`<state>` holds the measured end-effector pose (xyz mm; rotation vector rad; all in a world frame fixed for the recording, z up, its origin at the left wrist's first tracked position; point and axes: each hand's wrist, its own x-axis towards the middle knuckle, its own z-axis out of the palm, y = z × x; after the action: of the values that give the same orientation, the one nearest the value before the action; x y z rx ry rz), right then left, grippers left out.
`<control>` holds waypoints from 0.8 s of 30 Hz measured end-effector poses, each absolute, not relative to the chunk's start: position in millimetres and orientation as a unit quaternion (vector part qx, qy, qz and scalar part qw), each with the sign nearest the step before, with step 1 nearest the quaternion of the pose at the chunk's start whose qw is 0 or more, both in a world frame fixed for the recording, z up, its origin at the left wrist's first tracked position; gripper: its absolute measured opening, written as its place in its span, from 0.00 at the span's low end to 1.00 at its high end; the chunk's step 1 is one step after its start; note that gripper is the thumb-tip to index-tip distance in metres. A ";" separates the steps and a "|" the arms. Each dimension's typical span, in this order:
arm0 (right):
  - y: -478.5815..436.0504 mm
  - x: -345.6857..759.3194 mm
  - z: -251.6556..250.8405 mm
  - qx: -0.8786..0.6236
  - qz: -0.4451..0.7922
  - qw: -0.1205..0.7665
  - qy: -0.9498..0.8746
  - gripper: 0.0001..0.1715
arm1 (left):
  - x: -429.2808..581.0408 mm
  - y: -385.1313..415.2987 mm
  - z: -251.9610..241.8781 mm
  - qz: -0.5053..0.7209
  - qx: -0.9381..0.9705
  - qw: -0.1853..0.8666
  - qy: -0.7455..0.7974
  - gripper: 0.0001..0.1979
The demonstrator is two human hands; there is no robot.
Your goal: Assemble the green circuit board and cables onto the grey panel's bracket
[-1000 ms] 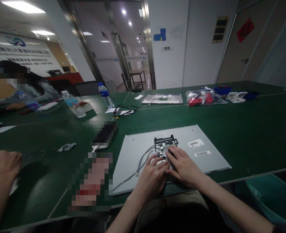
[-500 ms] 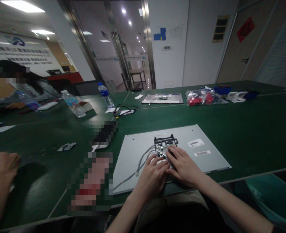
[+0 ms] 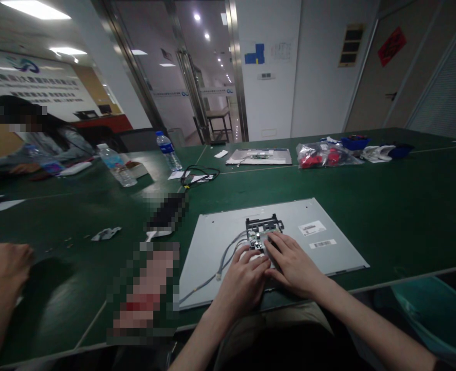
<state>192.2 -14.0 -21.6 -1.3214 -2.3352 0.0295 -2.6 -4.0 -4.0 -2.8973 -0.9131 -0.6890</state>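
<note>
Two hands, both mine, were logged on the grey panel (image 3: 216, 232), which lay flat on the green table (image 3: 405, 206).

1. Circuit board (image 3: 257, 241): small, at the panel's middle, just nearer me than a black bracket (image 3: 264, 225) fixed to the panel.
2. Left hand (image 3: 243, 281): resting on the panel, fingers curled, tips at the board's near-left side. I could not tell whether they pinched anything beneath them.
3. Right hand (image 3: 293, 263): laid flat, fingers spread loosely over the board's right side, closing on nothing.
4. Grey cable (image 3: 225, 252): ran from the board across the panel's left half toward its near-left corner.

Step in hand, as I judged it: fitting or connecting work at the board, both hands bearing down on it. Any further move there would have called for light fingertip work and for keeping the cable out from under my fingers.

Surroundings:
- On the panel, right of the board: two white labels (image 3: 311, 228).
- Off the panel's left edge: a small metal piece (image 3: 106, 234), and well beyond it another person's hand (image 3: 1, 263).
- Past the panel's far edge: a coil of black cable (image 3: 199, 175), two water bottles (image 3: 116, 165), a second panel (image 3: 259, 156) and a clear bag of red parts (image 3: 322, 154).
- Below the panel's near-right corner: a teal bin (image 3: 432, 314).

Obstruction: only my own knuckles, which hid the point of contact.
</note>
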 end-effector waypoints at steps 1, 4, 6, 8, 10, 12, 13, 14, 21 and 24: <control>-14.0 192.2 -22.0 -0.479 0.010 0.226 -0.848 0.37 | -2.7 -4.0 -4.2 -0.221 -0.930 0.014 -0.293 0.13; -14.2 192.0 -22.4 -0.482 0.007 0.220 -0.848 0.37 | -3.1 -3.4 -5.8 -0.220 -0.930 0.015 -0.294 0.13; -14.3 191.7 -22.1 -0.484 0.007 0.217 -0.848 0.37 | -3.4 -2.8 -7.7 -0.220 -0.929 0.011 -0.297 0.12; -14.2 191.4 -21.7 -0.486 0.007 0.215 -0.847 0.37 | -3.5 -2.2 -9.6 -0.223 -0.928 0.008 -0.299 0.12; -14.0 191.2 -21.7 -0.485 0.008 0.215 -0.847 0.36 | -3.5 -1.9 -11.0 -0.224 -0.927 0.006 -0.300 0.11; -13.7 191.3 -22.1 -0.484 0.008 0.217 -0.848 0.36 | -3.2 -2.2 -11.3 -0.223 -0.927 0.005 -0.301 0.11; -13.6 191.3 -22.3 -0.483 0.008 0.217 -0.848 0.36 | -3.0 -2.4 -11.0 -0.222 -0.927 0.006 -0.302 0.11; -13.6 191.4 -22.7 -0.483 0.007 0.219 -0.848 0.36 | -2.6 -2.8 -10.3 -0.221 -0.927 0.007 -0.302 0.11; -14.2 191.1 -23.9 -0.483 0.004 0.234 -0.844 0.33 | -2.1 -5.7 -0.7 -0.188 -0.923 0.021 -0.335 0.17; -14.5 190.7 -23.7 -0.484 0.003 0.239 -0.842 0.33 | -3.6 -5.9 0.6 -0.169 -0.923 0.022 -0.344 0.24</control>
<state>190.7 -14.5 -23.7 -1.3244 -2.3062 0.0073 -3.6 -5.9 0.6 -2.8608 -1.0665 -0.5234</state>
